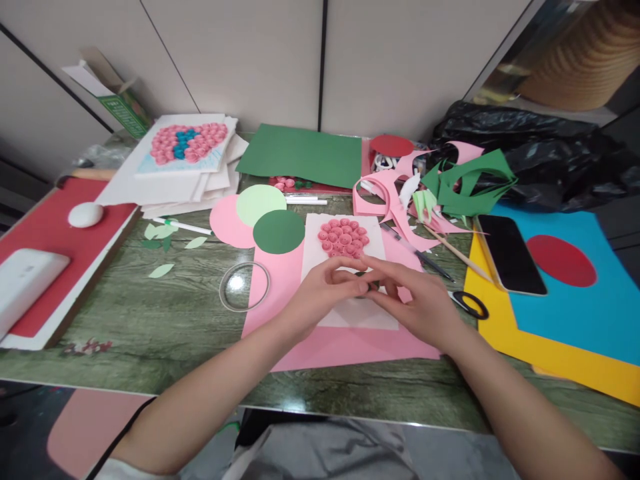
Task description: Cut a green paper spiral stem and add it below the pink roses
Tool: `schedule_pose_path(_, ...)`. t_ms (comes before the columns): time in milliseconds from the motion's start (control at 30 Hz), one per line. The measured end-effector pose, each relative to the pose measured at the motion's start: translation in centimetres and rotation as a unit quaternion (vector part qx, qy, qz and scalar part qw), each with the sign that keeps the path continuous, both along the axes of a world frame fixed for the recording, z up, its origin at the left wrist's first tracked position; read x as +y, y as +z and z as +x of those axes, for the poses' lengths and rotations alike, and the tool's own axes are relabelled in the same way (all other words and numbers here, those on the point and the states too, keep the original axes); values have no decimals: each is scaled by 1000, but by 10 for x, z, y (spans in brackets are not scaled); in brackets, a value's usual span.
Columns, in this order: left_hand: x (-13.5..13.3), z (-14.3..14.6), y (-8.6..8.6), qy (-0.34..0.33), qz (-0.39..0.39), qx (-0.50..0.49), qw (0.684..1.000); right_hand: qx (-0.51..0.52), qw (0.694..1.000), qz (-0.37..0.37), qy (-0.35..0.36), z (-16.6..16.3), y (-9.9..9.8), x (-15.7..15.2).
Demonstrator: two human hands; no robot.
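Tape ring (244, 287) near left hand (325, 291); scissors (454, 298) and phone (511, 254) near right hand (421, 305).

Pink rolled rosettes (344, 237) on white card (312, 257) (pink sheet (278, 287) beneath).

Office craft desk: partition panels (250, 60), coloured paper sheets (305, 155), mouse (85, 214).

Green-grained table (150, 327) — pink sheet (345, 347), tape ring (221, 288), paper leaves (161, 271), yellow sheet (550, 353)
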State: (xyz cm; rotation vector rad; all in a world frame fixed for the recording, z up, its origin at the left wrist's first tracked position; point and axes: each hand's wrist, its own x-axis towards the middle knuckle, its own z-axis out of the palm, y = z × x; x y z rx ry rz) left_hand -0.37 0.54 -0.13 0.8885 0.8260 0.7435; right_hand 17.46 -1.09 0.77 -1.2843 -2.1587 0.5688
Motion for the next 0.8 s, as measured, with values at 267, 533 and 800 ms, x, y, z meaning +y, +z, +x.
schedule_pose_path(267, -3, 1, -2, 12, -17, -22, 1000, 43, 999, 23, -9, 0, -7, 0)
schedule_pose_path(533, -5, 5, -4, 19, -22, -21, 999, 52, 998, 31, 1, -3, -11, -1)
schedule_pose_path(800, -3, 2, 0, 11, -7, -15, 1000, 42, 999, 26, 0, 0, -4, -3)
